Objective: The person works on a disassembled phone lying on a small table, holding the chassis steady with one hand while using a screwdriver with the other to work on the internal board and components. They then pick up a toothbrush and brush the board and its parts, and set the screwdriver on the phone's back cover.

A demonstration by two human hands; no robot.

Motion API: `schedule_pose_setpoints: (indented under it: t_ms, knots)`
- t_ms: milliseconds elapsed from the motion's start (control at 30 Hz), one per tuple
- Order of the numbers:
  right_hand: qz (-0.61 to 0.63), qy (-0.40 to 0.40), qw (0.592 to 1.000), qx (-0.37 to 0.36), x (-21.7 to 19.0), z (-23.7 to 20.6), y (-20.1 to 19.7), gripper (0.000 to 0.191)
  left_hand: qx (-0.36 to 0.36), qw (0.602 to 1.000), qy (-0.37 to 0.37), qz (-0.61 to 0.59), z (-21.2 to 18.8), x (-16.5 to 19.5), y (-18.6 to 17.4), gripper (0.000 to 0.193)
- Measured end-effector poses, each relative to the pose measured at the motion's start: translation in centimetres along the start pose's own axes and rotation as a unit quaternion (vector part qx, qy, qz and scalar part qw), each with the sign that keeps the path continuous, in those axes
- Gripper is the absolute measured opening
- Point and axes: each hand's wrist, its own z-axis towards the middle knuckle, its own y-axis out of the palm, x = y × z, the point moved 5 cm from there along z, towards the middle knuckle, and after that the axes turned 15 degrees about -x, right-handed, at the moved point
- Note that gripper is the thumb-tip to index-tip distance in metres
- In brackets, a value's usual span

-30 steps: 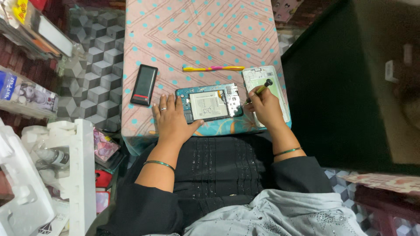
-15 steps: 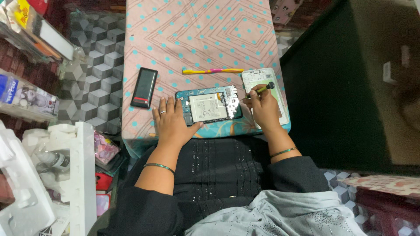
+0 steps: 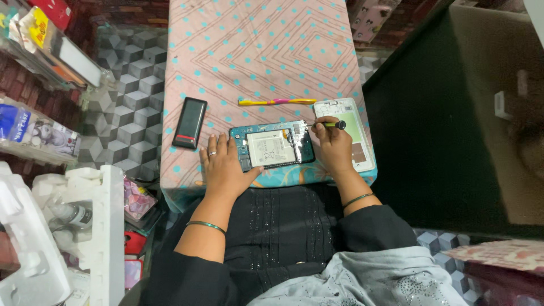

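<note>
An opened phone [image 3: 272,148] with its white battery and teal board exposed lies at the near edge of a pink patterned table [image 3: 255,51]. My left hand [image 3: 224,164] rests flat beside it, fingers pressing its left end. My right hand [image 3: 333,144] grips a small dark-handled screwdriver [image 3: 331,124], held level with its tip at the phone's upper right corner. The phone's white back cover [image 3: 352,133] lies under and beside that hand.
A black device with a red strip [image 3: 190,122] lies left of the phone. A yellow and pink toothbrush [image 3: 276,102] lies behind it. White foam packing [image 3: 68,226] and cluttered shelves [image 3: 39,85] stand at the left, a dark cabinet [image 3: 453,141] at the right.
My right hand has turned the screwdriver from tilted to level and shifted its tip to the phone's upper right corner. The left hand stays on the phone.
</note>
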Motion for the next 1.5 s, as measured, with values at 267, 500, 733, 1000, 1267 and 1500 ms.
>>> schedule_pose_setpoints:
  t_ms: [267, 500, 733, 1000, 1267, 1500]
  knots:
    - [-0.069, 0.001, 0.998, -0.010, 0.5, 0.3, 0.2, 0.012, -0.009, 1.000, -0.001, -0.003, 0.2, -0.1, 0.1, 0.110]
    - [0.015, -0.026, 1.000, 0.003, 0.6, 0.2, 0.8, 0.018, -0.002, 1.000, 0.004, -0.018, 0.0, -0.1, 0.0, 0.108]
    - [0.057, -0.041, 0.997, 0.021, 0.9, 0.1, 0.8, 0.019, 0.012, 1.000, 0.013, -0.022, 0.1, -0.2, 0.0, 0.107]
    - [0.203, 0.007, 0.976, 0.074, 2.7, 0.0, -1.4, 0.018, 0.060, 0.996, 0.052, -0.051, 0.1, 0.0, -0.2, 0.090]
    - [0.126, -0.044, 0.990, -0.036, 0.6, 0.0, 2.3, 0.021, 0.044, 0.997, 0.049, -0.049, 0.2, -0.1, 0.1, 0.090]
    - [0.090, -0.033, 0.993, -0.065, -0.6, -0.2, 3.5, 0.021, 0.035, 0.996, 0.052, -0.057, 0.4, -0.1, 0.4, 0.091]
